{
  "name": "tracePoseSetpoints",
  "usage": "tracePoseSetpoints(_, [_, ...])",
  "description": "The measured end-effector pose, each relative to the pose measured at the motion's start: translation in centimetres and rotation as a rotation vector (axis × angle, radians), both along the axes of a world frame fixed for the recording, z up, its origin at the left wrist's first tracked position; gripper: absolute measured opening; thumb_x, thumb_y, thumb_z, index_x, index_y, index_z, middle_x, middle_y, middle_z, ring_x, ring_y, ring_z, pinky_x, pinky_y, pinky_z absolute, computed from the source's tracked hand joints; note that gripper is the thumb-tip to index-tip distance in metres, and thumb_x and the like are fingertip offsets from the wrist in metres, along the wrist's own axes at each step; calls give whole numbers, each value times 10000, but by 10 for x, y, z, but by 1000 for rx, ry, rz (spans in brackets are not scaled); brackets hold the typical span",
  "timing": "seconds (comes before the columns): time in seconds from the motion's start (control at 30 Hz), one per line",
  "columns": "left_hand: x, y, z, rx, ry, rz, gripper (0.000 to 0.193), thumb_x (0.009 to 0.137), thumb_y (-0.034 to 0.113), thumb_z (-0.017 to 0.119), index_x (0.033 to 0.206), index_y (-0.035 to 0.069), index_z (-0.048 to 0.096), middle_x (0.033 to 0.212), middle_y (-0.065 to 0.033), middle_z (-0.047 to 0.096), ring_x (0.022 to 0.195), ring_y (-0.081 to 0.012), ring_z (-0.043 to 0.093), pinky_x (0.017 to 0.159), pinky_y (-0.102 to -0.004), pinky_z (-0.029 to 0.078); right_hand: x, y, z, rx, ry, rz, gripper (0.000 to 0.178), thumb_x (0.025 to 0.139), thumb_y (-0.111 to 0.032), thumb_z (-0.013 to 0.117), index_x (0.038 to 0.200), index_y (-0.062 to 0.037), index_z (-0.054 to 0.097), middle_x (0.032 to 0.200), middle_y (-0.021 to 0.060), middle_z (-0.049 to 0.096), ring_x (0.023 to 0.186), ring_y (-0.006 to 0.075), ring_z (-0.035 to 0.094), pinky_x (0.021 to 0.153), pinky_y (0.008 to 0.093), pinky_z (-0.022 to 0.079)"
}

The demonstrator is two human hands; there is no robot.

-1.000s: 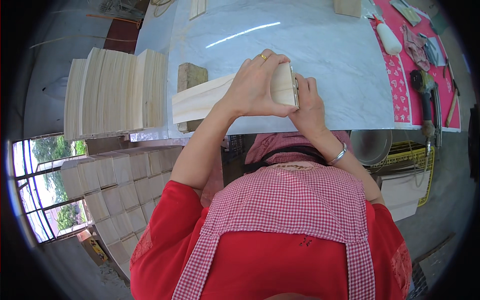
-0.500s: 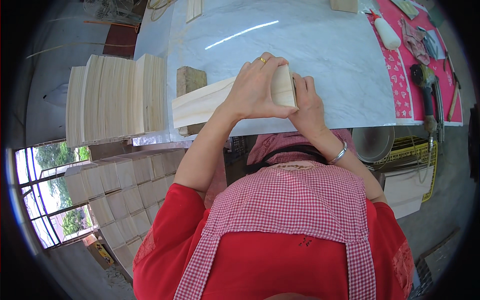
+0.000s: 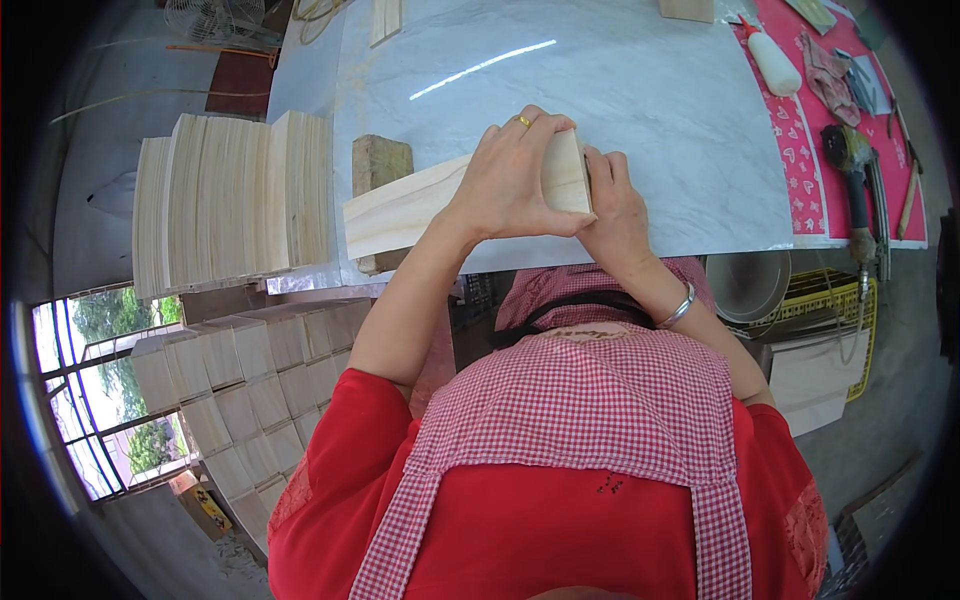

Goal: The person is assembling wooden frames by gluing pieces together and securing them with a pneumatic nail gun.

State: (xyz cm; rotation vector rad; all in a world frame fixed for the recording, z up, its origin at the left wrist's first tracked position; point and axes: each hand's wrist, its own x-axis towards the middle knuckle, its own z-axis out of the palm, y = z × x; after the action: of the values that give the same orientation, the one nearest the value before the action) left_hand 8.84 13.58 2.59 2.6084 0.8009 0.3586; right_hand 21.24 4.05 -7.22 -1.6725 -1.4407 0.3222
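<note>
A long pale wooden board lies slantwise near the table's front edge, its left end resting over a rough wooden block. My left hand spans the board close to its right end. The thumb is on the near edge and the fingers curl over the far one. Against that right end, my right hand is closed, its fingers bent along the end face. What lies under the right fingers is partly hidden, and a thin end piece there cannot be made out clearly.
Tall stacks of thin boards stand left, with piled wooden boxes below. On the pink cloth at right lie a white glue bottle, an air tool and a rag. A yellow crate and a round basin sit below the table.
</note>
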Motion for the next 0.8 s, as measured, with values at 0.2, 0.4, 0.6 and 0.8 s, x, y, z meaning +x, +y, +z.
tracePoseSetpoints(0.2, [0, 0, -1, -8, 6, 7, 885, 500, 399, 841, 1242, 21, 540, 1142, -145, 577, 1024, -339, 588, 890, -403, 436, 0, 0, 2, -27, 19, 8, 644, 709, -28, 735, 1295, -18, 468, 1044, 160, 499, 811, 365, 653, 641, 433, 558])
tracePoseSetpoints(0.4, [1, 3, -4, 28, -6, -21, 912, 492, 448, 851, 1236, 16, 548, 1117, -153, 583, 973, -324, 598, 854, -397, 430, 12, -20, 11, 11, 228, 109, 749, 724, -64, 767, 1391, 0, 432, 1147, 181, 523, 967, 364, 629, 742, 412, 563])
tracePoseSetpoints(0.6, [0, 1, -2, 24, 4, -2, 915, 485, 442, 856, 1234, 19, 546, 1114, -146, 580, 971, -316, 595, 845, -391, 425, 24, -68, 25, 91, 321, 228, 731, 758, -59, 771, 1420, 3, 470, 1265, 184, 528, 1075, 290, 600, 933, 378, 502])
tracePoseSetpoints(0.8, [2, 0, 0, -27, 22, 20, 882, 491, 383, 870, 1239, 48, 541, 1129, -127, 575, 985, -322, 579, 866, -408, 446, 22, -67, 24, 165, 289, 279, 592, 755, -74, 776, 1303, 29, 576, 1245, 197, 544, 1077, 329, 587, 882, 395, 512])
